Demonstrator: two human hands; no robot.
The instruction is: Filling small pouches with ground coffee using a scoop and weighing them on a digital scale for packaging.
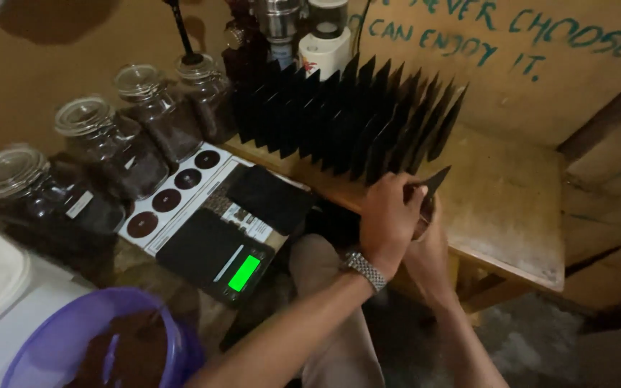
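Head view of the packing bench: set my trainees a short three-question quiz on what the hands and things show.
1. True or false: both hands hold one black pouch.
2. The lit display of the scale is which colour? A red, B green, C white.
3. Where does the purple bowl sit in the picture?

Key: 1 true. 2 B. 3 Bottom left corner, holding brown powder.
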